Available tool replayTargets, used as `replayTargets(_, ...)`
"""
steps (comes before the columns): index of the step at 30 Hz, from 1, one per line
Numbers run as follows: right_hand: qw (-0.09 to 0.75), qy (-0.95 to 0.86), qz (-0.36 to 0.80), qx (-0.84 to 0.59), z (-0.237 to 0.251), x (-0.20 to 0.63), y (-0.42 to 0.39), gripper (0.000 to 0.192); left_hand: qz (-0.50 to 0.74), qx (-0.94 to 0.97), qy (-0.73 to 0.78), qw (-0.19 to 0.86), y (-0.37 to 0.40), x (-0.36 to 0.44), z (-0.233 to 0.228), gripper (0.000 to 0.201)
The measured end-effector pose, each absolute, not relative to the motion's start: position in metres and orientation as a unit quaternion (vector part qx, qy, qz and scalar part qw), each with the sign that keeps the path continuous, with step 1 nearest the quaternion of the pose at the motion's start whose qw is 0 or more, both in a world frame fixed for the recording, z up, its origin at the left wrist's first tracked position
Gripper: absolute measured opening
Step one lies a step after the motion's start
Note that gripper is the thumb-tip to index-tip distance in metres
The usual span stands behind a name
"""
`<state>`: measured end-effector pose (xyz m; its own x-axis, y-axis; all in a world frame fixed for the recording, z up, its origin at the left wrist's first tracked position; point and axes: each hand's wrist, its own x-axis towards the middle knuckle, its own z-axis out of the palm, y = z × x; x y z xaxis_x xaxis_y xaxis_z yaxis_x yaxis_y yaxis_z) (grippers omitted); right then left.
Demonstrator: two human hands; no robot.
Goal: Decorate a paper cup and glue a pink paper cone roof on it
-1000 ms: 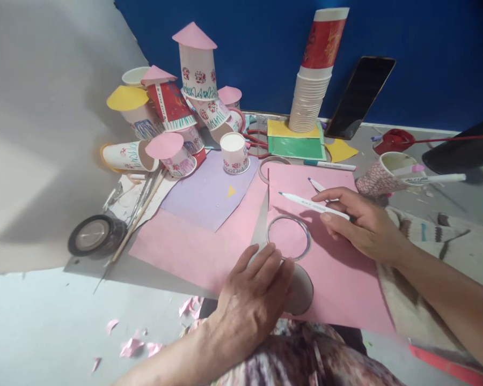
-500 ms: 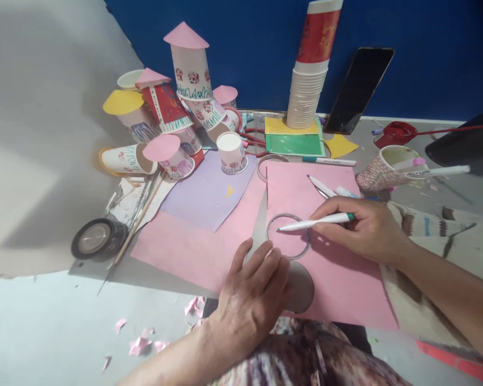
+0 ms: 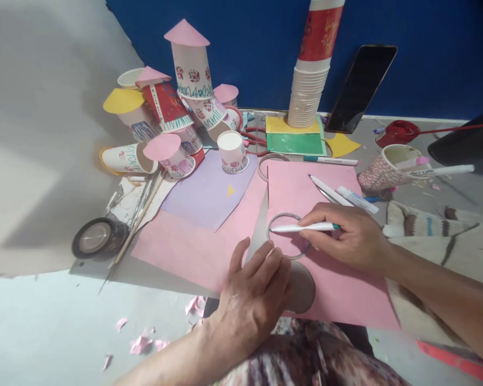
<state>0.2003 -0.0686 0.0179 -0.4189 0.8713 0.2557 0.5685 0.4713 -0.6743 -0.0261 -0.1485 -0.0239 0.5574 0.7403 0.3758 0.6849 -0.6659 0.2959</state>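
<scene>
Currently, the right hand [image 3: 348,234] pinches a white marker [image 3: 290,228], tip at the ring [image 3: 282,215] on pink paper [image 3: 348,300]. Nearby, the left hand [image 3: 254,297] lies, fingers slightly spread.

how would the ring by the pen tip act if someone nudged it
The ring would probably slide rather than roll, since it lies flat on the pink paper. It looks light for its width, being just a thin, open band. Tipping seems unlikely, as it sits low.
</scene>
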Motion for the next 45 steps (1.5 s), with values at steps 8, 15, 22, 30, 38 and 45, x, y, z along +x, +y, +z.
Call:
replayTargets(8,0.259,-0.832,0.148,-0.468,0.021,0.205,-0.066,0.021,0.239,0.876,0.414,0.059,-0.149,-0.025,-0.025,0.028)
replayTargets(15,0.192,-0.862,0.092,-0.46,0.033,0.203,-0.069,0.024,0.246,0.877,0.409,0.052,-0.147,-0.025,-0.024,0.025)
replayTargets(22,0.095,-0.91,0.013,-0.403,0.047,0.199,-0.065,0.021,0.232,0.881,0.409,0.053,-0.147,-0.025,-0.023,0.024)
replayTargets(30,-0.025,-0.898,0.128,-0.421,0.081,0.185,-0.041,0.016,0.237,0.881,0.407,0.035,-0.148,-0.022,-0.021,0.019)
replayTargets(38,-0.054,-0.86,0.287,-0.419,0.085,0.175,-0.027,0.018,0.2,0.884,0.421,0.032,-0.149,-0.024,-0.022,0.028)
replayTargets(45,-0.011,-0.816,0.39,-0.426,0.072,0.174,-0.014,0.014,0.208,0.885,0.414,0.035,-0.147,-0.024,-0.02,0.022)
